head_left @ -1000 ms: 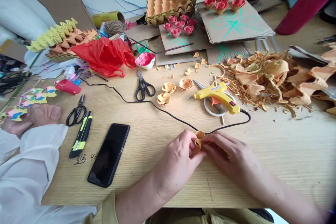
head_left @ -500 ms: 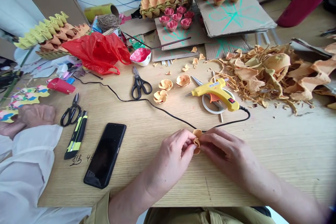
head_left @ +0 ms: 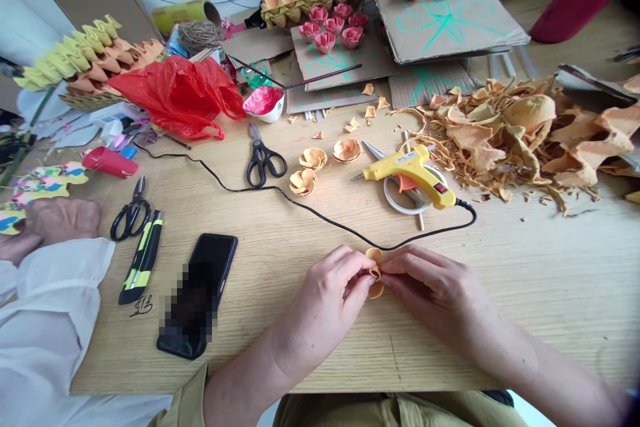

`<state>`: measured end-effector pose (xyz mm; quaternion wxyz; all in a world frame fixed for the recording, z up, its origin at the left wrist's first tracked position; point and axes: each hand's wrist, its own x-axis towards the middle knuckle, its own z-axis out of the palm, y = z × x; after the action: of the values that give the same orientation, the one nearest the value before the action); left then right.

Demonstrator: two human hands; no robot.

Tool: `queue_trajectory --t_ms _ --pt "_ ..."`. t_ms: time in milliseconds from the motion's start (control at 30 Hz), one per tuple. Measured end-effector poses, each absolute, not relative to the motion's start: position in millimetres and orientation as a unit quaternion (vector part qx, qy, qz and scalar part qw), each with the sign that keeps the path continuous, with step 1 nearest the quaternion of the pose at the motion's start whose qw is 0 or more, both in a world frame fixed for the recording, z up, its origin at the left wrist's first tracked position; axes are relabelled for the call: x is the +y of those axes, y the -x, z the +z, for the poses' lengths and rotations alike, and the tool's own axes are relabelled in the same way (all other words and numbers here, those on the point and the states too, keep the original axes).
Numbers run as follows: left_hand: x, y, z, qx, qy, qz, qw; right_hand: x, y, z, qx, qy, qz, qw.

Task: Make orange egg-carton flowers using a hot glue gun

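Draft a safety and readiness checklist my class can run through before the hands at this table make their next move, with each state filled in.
1. Piece steadied from both sides: ok, left hand and right hand both pinch it.
2. Nozzle of the glue gun not aimed at the hands: ok, it points off to the left.
3. Glue gun cool: cannot tell.
4. Cord well clear of the hands: not ok, it runs right beside the fingertips.
5. Three flowers out of the way: ok, they lie beyond the cord.
6. Knife blade retracted: cannot tell.
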<state>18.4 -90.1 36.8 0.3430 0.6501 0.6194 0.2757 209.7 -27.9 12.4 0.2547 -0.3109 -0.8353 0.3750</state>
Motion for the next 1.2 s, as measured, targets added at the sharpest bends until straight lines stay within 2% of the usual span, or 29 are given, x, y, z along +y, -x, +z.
queue_trajectory --t_ms 433,667,967,1200 --pt "-88 -17 33 0.619 -0.630 0.274 0.381 -29 -210 9 -0.843 0.311 0.357 0.255" --pt "-89 -22 27 0.618 -0.652 0.293 0.327 -24 -212 14 -0.831 0.303 0.391 0.256" --pt "-90 -23 30 0.608 -0.682 0.311 0.262 -17 -204 10 -0.869 0.280 0.326 0.247" --pt "-89 -19 28 0.620 -0.664 0.309 0.283 -12 -219 14 -0.805 0.309 0.387 0.328"
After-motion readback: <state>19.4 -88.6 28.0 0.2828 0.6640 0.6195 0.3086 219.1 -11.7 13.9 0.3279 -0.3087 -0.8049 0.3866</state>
